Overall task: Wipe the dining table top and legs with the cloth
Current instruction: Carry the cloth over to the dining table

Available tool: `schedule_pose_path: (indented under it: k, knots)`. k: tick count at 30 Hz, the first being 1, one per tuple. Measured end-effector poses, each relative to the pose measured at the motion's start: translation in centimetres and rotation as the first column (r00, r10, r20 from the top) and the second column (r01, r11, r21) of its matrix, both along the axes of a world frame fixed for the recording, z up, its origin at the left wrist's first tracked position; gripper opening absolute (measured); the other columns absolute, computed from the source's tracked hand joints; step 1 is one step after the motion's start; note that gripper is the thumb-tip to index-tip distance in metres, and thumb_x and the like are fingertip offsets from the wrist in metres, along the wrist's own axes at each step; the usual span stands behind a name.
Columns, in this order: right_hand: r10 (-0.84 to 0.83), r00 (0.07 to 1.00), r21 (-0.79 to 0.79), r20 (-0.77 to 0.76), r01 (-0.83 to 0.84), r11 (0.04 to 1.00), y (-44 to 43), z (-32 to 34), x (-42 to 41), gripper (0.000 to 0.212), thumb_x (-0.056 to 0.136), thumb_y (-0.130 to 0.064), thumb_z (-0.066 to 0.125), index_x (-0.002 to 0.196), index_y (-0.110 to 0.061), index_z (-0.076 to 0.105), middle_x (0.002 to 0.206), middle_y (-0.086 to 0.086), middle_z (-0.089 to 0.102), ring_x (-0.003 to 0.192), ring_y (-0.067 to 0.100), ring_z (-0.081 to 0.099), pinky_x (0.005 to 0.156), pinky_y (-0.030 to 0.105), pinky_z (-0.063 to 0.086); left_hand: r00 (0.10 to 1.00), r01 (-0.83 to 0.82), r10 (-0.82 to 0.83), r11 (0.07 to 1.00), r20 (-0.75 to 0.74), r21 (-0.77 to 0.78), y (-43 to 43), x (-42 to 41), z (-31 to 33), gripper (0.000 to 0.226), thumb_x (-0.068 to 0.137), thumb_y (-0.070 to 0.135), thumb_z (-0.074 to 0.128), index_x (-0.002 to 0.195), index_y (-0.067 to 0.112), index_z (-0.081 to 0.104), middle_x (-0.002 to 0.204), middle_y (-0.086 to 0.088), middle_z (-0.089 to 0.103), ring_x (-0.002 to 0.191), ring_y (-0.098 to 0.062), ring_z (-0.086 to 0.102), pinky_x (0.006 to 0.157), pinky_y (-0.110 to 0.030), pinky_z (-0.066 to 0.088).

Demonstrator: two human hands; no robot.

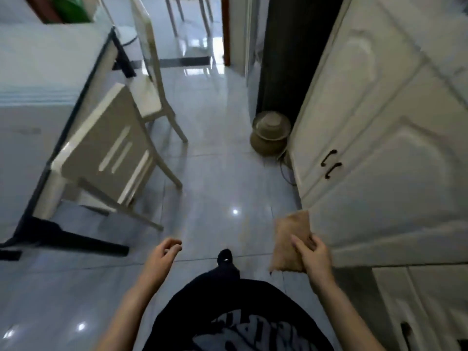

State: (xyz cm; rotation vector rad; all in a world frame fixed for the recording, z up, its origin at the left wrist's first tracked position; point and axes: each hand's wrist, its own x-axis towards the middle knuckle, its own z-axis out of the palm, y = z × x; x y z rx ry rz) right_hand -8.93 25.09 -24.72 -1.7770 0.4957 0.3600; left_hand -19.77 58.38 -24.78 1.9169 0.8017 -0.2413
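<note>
Gleaming tiled floor — dining table left, white cabinets right.

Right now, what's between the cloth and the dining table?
Head view: from the cloth, bare shiny floor, the left hand, then a pale chair tucked at the table.

Grips a tan cloth in the right hand, well right of the dining surface. Carries the left hand loosely curled, empty, nearer it. Faces a pale chair against it, perhaps a pot farther right.
</note>
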Motion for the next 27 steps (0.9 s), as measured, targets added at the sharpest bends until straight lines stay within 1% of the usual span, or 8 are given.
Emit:
schedule_pose_path:
  k: [3,6,10,13,17,20,25,27]
  knots:
    - [0.008,1.000,-0.002,-0.021,-0.008,1.000,3.1,-1.2,5.2,0.023,0.086,-0.006,0.069,0.108,-0.001,0.064,0.096,0.010,0.071,0.074,0.010,0.067,0.064,0.014,0.054,0.999,-0.032,0.032,0.999,-0.037,0.009,3.3,3.1,-1.0,0.014,0.092,0.008,0.056,0.087,0.018,0.064,0.090,-0.011,0.070,0.090,-0.029,0.065,0.077,-0.032,0.046]
    - [0.023,1.000,-0.067,0.005,-0.023,0.997,5.5,-1.4,10.1,0.008,0.085,-0.011,0.071,0.090,-0.013,0.064,0.090,0.005,0.070,0.084,0.020,0.067,0.071,0.024,0.054,0.998,-0.015,0.015,1.000,-0.058,0.005,6.7,7.3,-1.6,0.010,0.092,0.009,0.057,0.094,0.013,0.065,0.095,-0.011,0.071,0.092,-0.026,0.065,0.082,-0.034,0.046]
    - [-0.014,1.000,-0.106,0.010,0.015,0.994,6.8,-1.4,16.1,0.006,0.085,-0.011,0.072,0.084,-0.011,0.066,0.095,0.011,0.073,0.085,0.022,0.069,0.080,0.039,0.057,0.996,-0.001,-0.001,1.000,-0.092,-0.018,9.6,13.8,-1.6,0.008,0.090,0.019,0.059,0.087,0.021,0.066,0.091,-0.009,0.071,0.090,-0.027,0.065,0.082,-0.038,0.049]
    - [-0.040,0.999,-0.117,-0.013,0.039,0.992,7.2,-2.1,20.7,0.008,0.087,-0.009,0.069,0.090,-0.015,0.066,0.094,0.008,0.072,0.070,0.001,0.068,0.065,0.018,0.057,0.994,0.015,-0.020,0.999,-0.106,-0.051,10.9,18.9,-2.5,0.017,0.076,0.043,0.053,0.081,0.031,0.064,0.088,-0.003,0.071,0.088,-0.024,0.065,0.083,-0.041,0.050]
    - [-0.088,0.995,-0.123,-0.044,0.082,0.989,7.9,-3.5,28.0,0.016,0.088,-0.009,0.068,0.103,-0.011,0.063,0.109,0.016,0.068,0.079,0.019,0.063,0.068,0.023,0.054,0.996,-0.017,0.007,0.994,-0.091,-0.107,11.1,26.6,-3.4,0.011,0.091,0.022,0.055,0.092,0.021,0.066,0.092,-0.001,0.069,0.089,-0.017,0.064,0.076,-0.026,0.047]
    - [-0.069,0.998,-0.142,0.002,0.069,0.987,8.9,-4.3,34.9,0.031,0.089,-0.004,0.066,0.119,0.000,0.059,0.111,0.014,0.064,0.081,0.022,0.058,0.056,0.010,0.050,0.994,-0.086,0.076,0.986,-0.074,-0.143,11.3,32.5,-4.4,0.013,0.093,0.014,0.053,0.092,0.017,0.065,0.090,-0.004,0.068,0.083,-0.015,0.062,0.072,-0.024,0.045]
    - [0.065,0.997,-0.185,-0.038,-0.071,0.980,12.1,-4.5,46.0,0.008,0.087,-0.011,0.069,0.091,-0.009,0.062,0.095,0.022,0.069,0.086,0.035,0.066,0.077,0.038,0.050,0.964,-0.257,0.238,0.950,-0.119,-0.179,12.0,39.1,-4.8,0.012,0.091,0.015,0.052,0.088,0.014,0.065,0.088,-0.010,0.066,0.078,-0.021,0.057,0.066,-0.025,0.044]
    - [0.132,0.990,-0.187,-0.053,-0.140,0.972,14.5,-4.4,50.0,0.010,0.086,-0.012,0.070,0.090,-0.006,0.063,0.089,0.017,0.069,0.088,0.034,0.066,0.073,0.037,0.053,0.941,-0.328,0.306,0.929,-0.141,-0.171,12.9,40.9,-4.7,0.014,0.094,0.011,0.050,0.091,0.012,0.064,0.089,-0.011,0.065,0.080,-0.023,0.057,0.066,-0.025,0.044]
